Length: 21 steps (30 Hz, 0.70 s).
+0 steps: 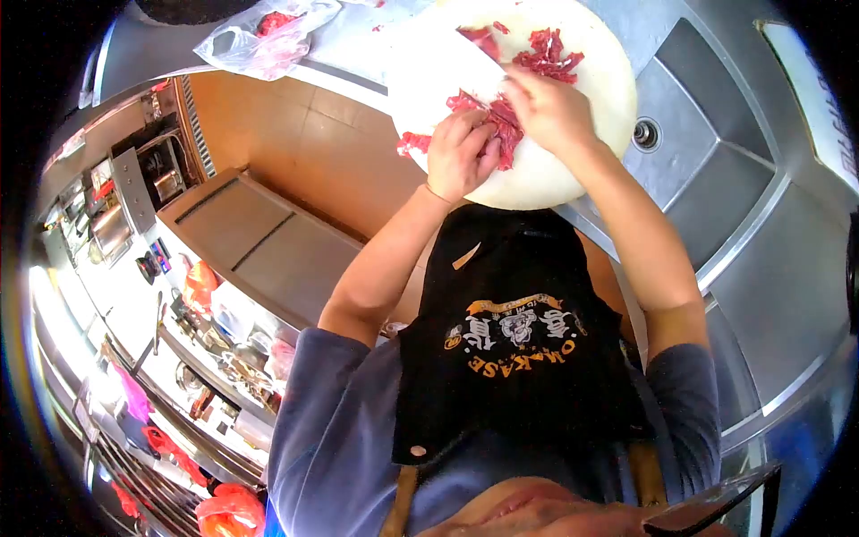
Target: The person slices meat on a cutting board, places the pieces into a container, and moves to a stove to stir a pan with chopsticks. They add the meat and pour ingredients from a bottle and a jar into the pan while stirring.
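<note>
On a round, pale cutting board [604, 134] lie pieces of raw red meat [508, 134]. My left hand [461, 154] has its fingers curled over the meat, near the board's lower left edge. Closed around a cleaver is my right hand [553, 112], just right of the meat. The broad blade of the cleaver [438, 72] points left and looks almost white in the glare; its handle is hidden in my hand. Beyond the blade is a separate pile of cut meat [548, 58], with a larger piece of meat [481, 40] partly behind the blade.
A clear plastic bag [268, 40] with some red meat lies at the upper left. To the right is a steel sink [689, 116] with a round drain [646, 134]. A black apron [510, 286] covers my front. Cluttered shelves [179, 331] stand on the left.
</note>
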Tool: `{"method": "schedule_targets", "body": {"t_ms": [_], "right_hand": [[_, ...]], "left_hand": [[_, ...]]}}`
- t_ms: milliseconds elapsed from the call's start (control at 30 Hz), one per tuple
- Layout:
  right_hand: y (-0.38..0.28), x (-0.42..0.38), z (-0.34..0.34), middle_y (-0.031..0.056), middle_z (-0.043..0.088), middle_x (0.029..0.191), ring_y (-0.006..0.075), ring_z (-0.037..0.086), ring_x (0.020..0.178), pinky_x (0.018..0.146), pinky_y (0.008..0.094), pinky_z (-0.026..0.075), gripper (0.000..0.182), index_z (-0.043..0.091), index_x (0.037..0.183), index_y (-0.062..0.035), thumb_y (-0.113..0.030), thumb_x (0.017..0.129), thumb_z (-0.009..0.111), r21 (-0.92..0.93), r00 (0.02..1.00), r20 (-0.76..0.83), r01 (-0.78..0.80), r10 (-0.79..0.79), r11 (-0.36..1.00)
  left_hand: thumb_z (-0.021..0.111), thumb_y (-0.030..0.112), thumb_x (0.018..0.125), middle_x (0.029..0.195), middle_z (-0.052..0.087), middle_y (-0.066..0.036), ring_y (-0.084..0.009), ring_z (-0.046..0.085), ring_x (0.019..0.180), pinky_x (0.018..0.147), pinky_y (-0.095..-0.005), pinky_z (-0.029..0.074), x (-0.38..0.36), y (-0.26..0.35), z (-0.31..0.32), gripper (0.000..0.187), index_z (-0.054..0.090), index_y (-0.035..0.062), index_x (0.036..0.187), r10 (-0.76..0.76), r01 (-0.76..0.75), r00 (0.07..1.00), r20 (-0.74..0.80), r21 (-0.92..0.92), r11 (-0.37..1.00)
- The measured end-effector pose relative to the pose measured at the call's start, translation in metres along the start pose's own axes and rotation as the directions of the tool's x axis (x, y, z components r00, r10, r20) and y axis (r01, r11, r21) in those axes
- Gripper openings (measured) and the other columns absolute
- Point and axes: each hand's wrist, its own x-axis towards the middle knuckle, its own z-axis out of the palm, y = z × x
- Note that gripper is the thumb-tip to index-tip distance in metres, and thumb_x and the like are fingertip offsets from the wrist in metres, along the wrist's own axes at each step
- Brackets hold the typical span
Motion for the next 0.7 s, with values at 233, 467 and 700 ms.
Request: {"method": "schedule_targets", "body": {"t_ms": [233,467,700], "right_hand": [[0.002,-0.102,-0.073,0.0123,0.068,0.097,0.0326,0.066,0.084,0.07,0.0426,0.052,0.031,0.063,0.119,-0.0173,-0.032,0.093,0.056,-0.058,0.944,0.326,-0.037,0.054,0.998],[-0.005,-0.089,-0.05,0.0145,0.068,0.09,0.0331,0.066,0.081,0.067,0.043,0.052,0.031,0.061,0.12,-0.017,-0.03,0.093,0.055,-0.015,0.942,0.329,-0.061,0.062,0.998],[0.002,-0.111,-0.065,0.0139,0.067,0.085,0.0339,0.065,0.077,0.065,0.043,0.05,0.03,0.061,0.12,-0.0159,-0.028,0.093,0.056,-0.023,0.935,0.342,-0.094,0.096,0.995]], "left_hand": [[0.072,0.007,0.067,0.099,0.061,-0.011,-0.0309,0.059,0.096,0.081,-0.038,0.048,-0.005,0.003,0.001,0.025,0.066,0.0037,0.092,-0.052,0.052,0.999,0.003,0.037,0.998],[0.072,0.008,0.066,0.095,0.061,-0.01,-0.03,0.06,0.094,0.081,-0.037,0.049,-0.003,0.001,0.002,0.024,0.067,0.0034,0.09,-0.047,0.046,0.999,0.019,0.051,0.998],[0.071,0.007,0.065,0.095,0.062,-0.009,-0.0289,0.06,0.091,0.079,-0.0364,0.05,-0.001,0.002,0.002,0.022,0.067,0.004,0.087,-0.065,0.064,0.998,0.004,0.053,0.997]]}}
